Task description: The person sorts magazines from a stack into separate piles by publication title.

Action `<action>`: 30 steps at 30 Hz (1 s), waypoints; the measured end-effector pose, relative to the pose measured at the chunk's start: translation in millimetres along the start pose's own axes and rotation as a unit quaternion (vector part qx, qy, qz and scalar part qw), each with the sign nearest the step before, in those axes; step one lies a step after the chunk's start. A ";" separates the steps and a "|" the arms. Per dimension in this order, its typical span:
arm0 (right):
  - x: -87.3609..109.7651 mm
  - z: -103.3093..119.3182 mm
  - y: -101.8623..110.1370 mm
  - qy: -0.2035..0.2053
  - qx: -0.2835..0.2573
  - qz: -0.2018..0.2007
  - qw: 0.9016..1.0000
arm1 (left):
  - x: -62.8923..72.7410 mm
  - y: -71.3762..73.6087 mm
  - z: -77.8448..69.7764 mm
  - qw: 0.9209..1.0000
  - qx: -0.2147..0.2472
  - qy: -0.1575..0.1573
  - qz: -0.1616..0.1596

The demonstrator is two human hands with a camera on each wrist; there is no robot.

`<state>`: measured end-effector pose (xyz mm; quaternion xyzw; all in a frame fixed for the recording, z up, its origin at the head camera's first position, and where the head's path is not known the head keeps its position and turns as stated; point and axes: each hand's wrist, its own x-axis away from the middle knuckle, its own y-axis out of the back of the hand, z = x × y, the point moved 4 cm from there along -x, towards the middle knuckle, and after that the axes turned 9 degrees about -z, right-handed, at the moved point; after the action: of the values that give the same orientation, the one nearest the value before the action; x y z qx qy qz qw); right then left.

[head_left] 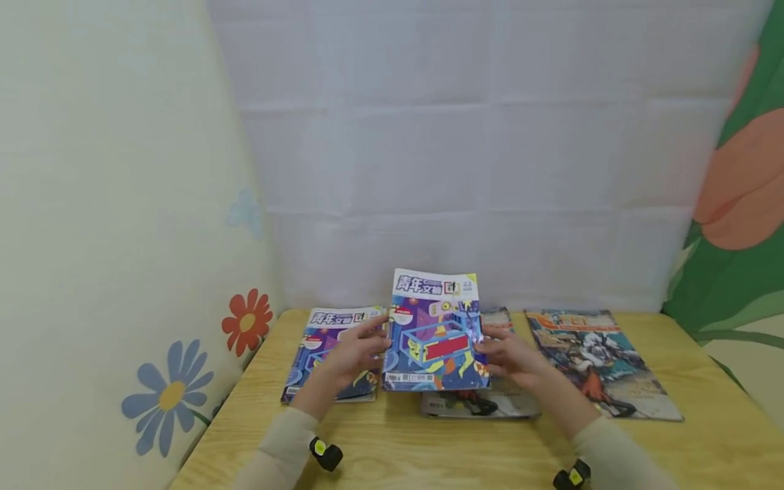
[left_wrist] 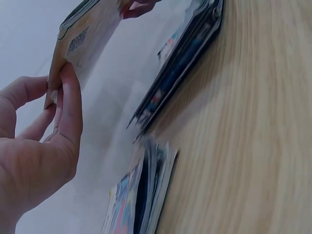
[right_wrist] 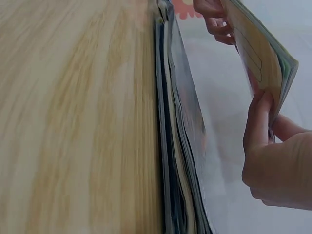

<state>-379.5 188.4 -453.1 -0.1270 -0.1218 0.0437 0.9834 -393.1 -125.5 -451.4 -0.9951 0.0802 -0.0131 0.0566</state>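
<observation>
A purple and blue magazine (head_left: 436,333) is lifted above the table, its cover facing the head camera. My left hand (head_left: 355,354) pinches its left edge; in the left wrist view, thumb and fingers of that hand (left_wrist: 44,141) lie on opposite faces of the magazine (left_wrist: 83,44). The right edge is gripped by my right hand (head_left: 514,357). In the right wrist view, the right hand (right_wrist: 278,151) pinches the magazine (right_wrist: 258,53) the same way. Below it, partly hidden, a magazine with a grey and red cover (head_left: 508,403) lies on the table.
A magazine with the same purple cover (head_left: 306,347) lies at the left, partly behind my left hand. At the right lies a comic-style magazine (head_left: 603,361). All rest on a wooden table (head_left: 392,449), with a white cloth (head_left: 429,150) hanging behind it.
</observation>
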 end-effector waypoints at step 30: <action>-30.3 -45.8 -137.2 0.017 -0.029 0.043 0.998 | 21.6 151.3 -3.1 0.996 -0.063 -0.007 -0.056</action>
<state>-389.7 41.7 -467.2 -0.1617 -0.1005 0.0803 0.9784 -395.8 -277.7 -465.4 -0.9997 0.0245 -0.0046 -0.0070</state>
